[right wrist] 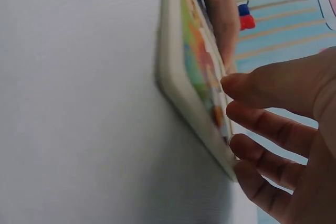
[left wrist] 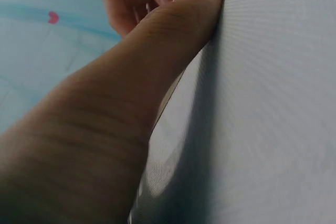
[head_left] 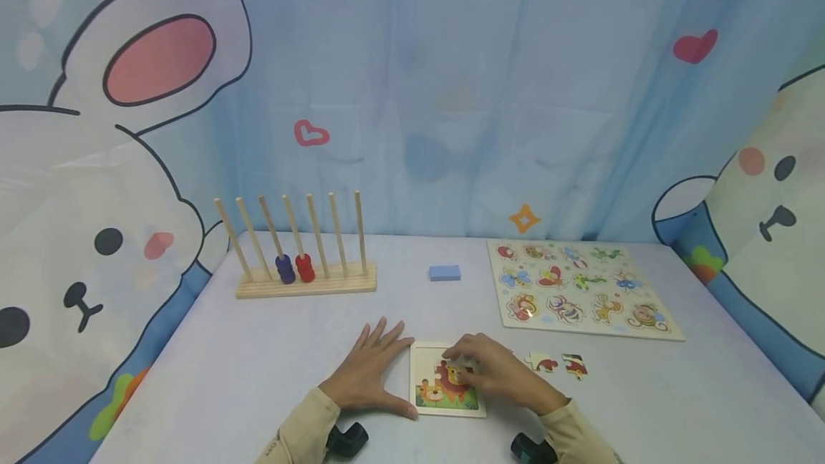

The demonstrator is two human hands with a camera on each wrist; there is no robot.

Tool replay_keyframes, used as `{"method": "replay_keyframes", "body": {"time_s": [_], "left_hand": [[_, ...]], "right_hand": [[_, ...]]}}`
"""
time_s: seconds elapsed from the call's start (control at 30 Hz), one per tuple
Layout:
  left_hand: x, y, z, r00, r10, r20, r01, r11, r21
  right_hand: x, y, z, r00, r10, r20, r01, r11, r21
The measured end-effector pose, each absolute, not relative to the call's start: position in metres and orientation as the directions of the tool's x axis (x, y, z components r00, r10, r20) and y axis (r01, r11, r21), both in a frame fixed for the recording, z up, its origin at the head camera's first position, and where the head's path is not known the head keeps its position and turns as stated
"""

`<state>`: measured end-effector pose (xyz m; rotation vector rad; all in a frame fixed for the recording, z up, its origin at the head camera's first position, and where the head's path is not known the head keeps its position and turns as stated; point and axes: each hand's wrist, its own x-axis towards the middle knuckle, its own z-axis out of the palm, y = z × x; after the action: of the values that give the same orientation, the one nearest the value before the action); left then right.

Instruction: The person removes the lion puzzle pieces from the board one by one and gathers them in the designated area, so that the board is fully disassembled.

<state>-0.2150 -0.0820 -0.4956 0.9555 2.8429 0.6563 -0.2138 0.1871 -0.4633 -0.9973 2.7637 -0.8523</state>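
White tabletop (head_left: 399,299), lion puzzle (head_left: 445,387) just right of splayed left hand (head_left: 374,371), partly under right hand (head_left: 495,371), grip unclear.

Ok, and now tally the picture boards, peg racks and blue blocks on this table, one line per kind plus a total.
Picture boards: 2, the small framed puzzle and the large animal board
Peg racks: 1, the wooden rack
Blue blocks: 1, the flat block
Total: 4
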Motion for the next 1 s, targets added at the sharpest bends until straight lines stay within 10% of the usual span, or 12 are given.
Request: {"method": "replay_keyframes", "body": {"time_s": [1.0], "left_hand": [[-0.2132,-0.0821,-0.4928,-0.804,0.593,0.044,0.551,0.714,0.432]], "right_hand": [[-0.2091,0.1841,-0.4696,-0.803,-0.594,0.048,-0.509,0.642,-0.574]]}}
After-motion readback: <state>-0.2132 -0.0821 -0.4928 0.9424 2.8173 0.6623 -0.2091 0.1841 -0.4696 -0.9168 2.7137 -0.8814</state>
